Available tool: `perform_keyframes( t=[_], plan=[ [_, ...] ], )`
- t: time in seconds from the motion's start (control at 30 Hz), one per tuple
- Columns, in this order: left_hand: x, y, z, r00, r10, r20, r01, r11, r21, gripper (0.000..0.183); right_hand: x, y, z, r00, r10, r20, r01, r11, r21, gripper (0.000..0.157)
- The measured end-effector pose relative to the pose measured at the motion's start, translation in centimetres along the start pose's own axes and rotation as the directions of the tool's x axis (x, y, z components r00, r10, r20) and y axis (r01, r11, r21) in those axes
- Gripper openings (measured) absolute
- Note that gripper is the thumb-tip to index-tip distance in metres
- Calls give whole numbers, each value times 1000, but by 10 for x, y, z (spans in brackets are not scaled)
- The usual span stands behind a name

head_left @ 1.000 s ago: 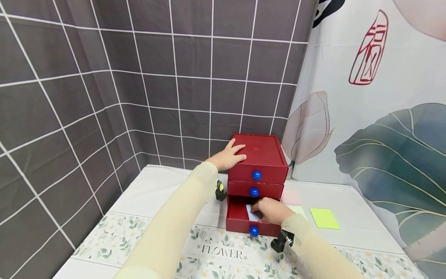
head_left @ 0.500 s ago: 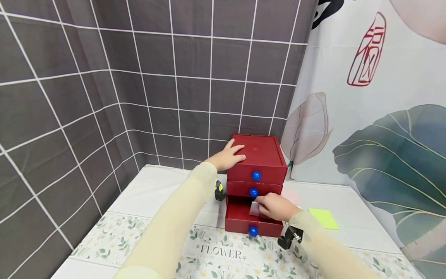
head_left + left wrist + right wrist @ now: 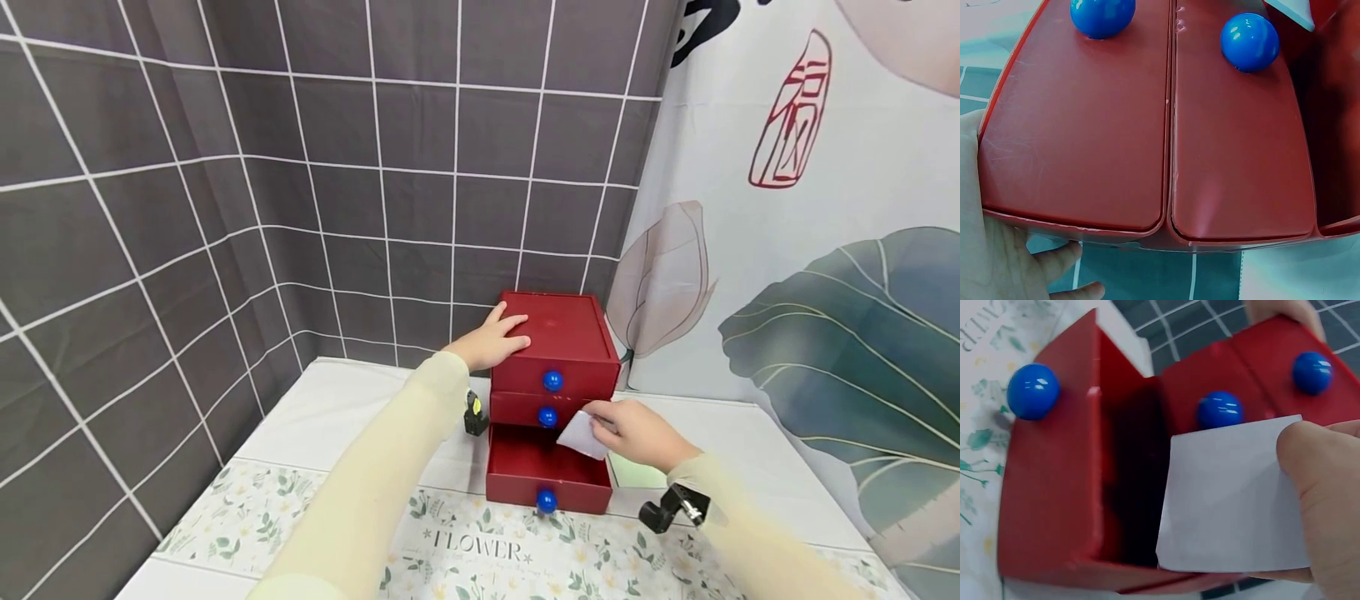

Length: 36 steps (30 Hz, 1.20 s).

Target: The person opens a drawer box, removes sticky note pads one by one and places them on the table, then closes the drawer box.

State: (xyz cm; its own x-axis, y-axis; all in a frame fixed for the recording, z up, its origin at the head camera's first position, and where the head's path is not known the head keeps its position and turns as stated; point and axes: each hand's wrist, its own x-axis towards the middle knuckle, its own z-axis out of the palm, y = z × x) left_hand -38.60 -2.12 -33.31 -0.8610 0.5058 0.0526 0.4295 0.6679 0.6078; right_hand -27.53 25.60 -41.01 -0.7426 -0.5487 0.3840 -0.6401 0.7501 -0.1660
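Note:
A red three-drawer cabinet (image 3: 555,333) with blue knobs stands on the table, its bottom drawer (image 3: 517,458) pulled out. My left hand (image 3: 487,340) rests on the cabinet's top left corner, fingers spread over the top; in the left wrist view more fingers (image 3: 1063,259) reach down beside it. My right hand (image 3: 637,432) pinches a small pale sticky note (image 3: 585,435) between thumb and fingers, held up at the right end of the open drawer. In the right wrist view the note (image 3: 1235,500) hangs flat from under the thumb, overlapping the middle drawer's knob (image 3: 1219,409).
A pale green note (image 3: 636,472) lies on the table right of the drawer, partly behind my right hand. A floral cloth (image 3: 480,554) with the word FLOWER covers the front of the table. Dark gridded fabric (image 3: 412,200) hangs close behind the cabinet.
My right hand has lifted the pale sticky note out of the bottom drawer, moving up and right. It now covers the yellow and pink notes on the table. The left hand stays put.

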Motion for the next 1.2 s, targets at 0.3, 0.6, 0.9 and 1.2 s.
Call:
perform_keyframes(
  t=[0.3, 0.6, 0.9, 1.2],
  plan=[
    [-1, -2, 0, 1000, 2, -7, -2, 1000, 12, 64, -26, 27, -26, 982, 62, -179, -79, 993, -88, 21],
    [-1, -1, 0, 1000, 9, -2, -9, 1000, 17, 63, -51, 71, -29, 971, 199, -132, -224, 950, -216, 23],
    [3, 1, 1, 1000, 12, 0, -12, 1000, 21, 63, -71, 108, -9, 986, 66, -153, -118, 923, -366, 20],
    [0, -1, -1, 1000, -2, 0, 2, 1000, 22, 63, -92, 124, 11, 975, 209, -72, -220, 900, -376, 24]
  ],
)
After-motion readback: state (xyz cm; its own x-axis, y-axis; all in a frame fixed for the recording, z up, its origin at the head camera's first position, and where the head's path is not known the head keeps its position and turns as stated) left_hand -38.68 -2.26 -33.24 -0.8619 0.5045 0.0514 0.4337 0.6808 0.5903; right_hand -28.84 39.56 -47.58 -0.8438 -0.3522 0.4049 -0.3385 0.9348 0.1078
